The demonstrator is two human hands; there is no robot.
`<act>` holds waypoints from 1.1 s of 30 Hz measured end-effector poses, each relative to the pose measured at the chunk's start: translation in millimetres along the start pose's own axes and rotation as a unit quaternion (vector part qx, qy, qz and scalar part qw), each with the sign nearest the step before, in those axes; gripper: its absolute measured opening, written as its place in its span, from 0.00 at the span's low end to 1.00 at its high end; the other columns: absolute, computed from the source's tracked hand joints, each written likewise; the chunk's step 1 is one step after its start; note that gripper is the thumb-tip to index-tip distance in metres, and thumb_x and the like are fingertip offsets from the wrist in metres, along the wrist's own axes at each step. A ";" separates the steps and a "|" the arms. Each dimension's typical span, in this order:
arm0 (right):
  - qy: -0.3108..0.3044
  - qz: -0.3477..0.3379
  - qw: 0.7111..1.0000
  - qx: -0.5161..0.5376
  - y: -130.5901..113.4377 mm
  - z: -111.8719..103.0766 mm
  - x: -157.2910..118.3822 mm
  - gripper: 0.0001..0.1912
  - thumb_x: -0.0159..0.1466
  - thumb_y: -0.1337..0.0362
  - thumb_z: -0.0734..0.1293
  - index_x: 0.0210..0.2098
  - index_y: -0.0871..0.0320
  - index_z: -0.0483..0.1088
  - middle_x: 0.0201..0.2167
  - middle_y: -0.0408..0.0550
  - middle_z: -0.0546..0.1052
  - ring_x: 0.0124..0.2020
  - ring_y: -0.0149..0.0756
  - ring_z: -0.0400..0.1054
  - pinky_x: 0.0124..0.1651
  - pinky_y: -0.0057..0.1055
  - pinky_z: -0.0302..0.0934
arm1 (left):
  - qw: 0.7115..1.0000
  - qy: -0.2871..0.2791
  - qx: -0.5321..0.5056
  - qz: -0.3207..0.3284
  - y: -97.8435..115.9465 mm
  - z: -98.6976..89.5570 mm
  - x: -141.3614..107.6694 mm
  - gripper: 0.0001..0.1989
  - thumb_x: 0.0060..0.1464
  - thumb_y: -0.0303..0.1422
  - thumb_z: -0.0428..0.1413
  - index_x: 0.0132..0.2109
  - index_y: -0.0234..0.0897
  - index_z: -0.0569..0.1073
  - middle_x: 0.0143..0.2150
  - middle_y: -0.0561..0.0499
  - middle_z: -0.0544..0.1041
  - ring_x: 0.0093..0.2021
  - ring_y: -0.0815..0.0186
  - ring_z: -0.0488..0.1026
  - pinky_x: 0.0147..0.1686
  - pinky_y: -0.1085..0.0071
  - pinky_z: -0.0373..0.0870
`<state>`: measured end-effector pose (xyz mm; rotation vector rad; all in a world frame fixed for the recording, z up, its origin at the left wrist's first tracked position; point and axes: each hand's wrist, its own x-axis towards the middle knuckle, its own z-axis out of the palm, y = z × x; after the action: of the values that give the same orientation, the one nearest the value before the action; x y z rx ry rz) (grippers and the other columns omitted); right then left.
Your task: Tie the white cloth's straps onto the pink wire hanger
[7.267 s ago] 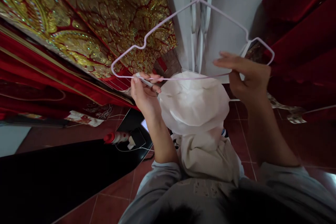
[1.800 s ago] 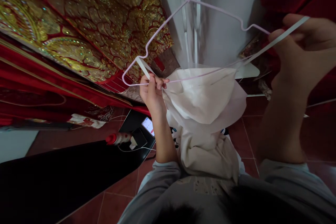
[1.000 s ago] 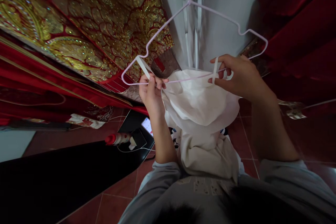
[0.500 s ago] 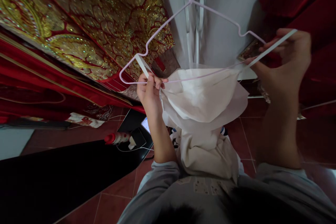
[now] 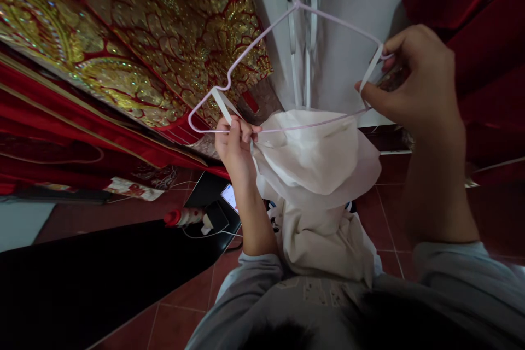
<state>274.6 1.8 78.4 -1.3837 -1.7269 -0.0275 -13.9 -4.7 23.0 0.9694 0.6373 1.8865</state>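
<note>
A pale pink hanger hangs by its hook in front of a white door. White cloth droops below its bottom bar. My left hand is closed around the bottom bar near its left end, pinching the left white strap, which loops over the hanger's left notch. At the hanger's right end, my right hand has thumb and fingers closed on the right white strap. This strap lies across the right arm of the hanger, and the hanger's right tip is hidden behind my fingers.
Red and gold sequined garments hang at the left, dark red cloth at the right. Below left, a black table holds a red-capped bottle, a phone and a cable. The floor has red tiles.
My right hand has moved left and slightly up, bringing the right strap from beyond the hanger's end onto its right arm. My left hand has barely moved.
</note>
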 end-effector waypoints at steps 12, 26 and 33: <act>-0.141 -0.147 0.979 0.025 -29.4 47.2 -48.7 0.12 0.67 0.63 0.65 0.49 0.51 0.72 0.44 0.49 0.79 0.46 0.46 0.73 0.53 0.47 0.66 | 0.999 0.024 0.045 0.000 -2.1 6.1 -3.6 0.10 0.64 0.36 0.64 0.37 0.40 0.71 0.22 0.60 0.62 0.26 0.69 0.73 0.32 0.74 0.70; -0.026 -0.091 0.995 0.012 -19.7 68.9 -71.2 0.11 0.72 0.53 0.65 0.50 0.45 0.75 0.37 0.46 0.77 0.45 0.46 0.70 0.60 0.53 0.61 | 0.975 -0.020 0.222 0.006 40.3 -3.6 -37.4 0.07 0.64 0.34 0.63 0.39 0.37 0.84 0.30 0.50 0.79 0.33 0.67 0.75 0.39 0.72 0.70; -0.039 -0.096 0.995 0.012 -13.4 66.4 -72.6 0.12 0.71 0.56 0.65 0.51 0.46 0.75 0.38 0.47 0.77 0.47 0.47 0.71 0.60 0.52 0.60 | 0.992 0.114 0.034 0.041 62.2 -34.4 17.3 0.15 0.73 0.33 0.51 0.43 0.45 0.83 0.44 0.51 0.85 0.46 0.64 0.81 0.29 0.74 0.69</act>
<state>221.5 -24.8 -1.1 -1.2119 -1.9157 -0.0600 -77.3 -20.0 56.3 0.8403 0.8105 2.0798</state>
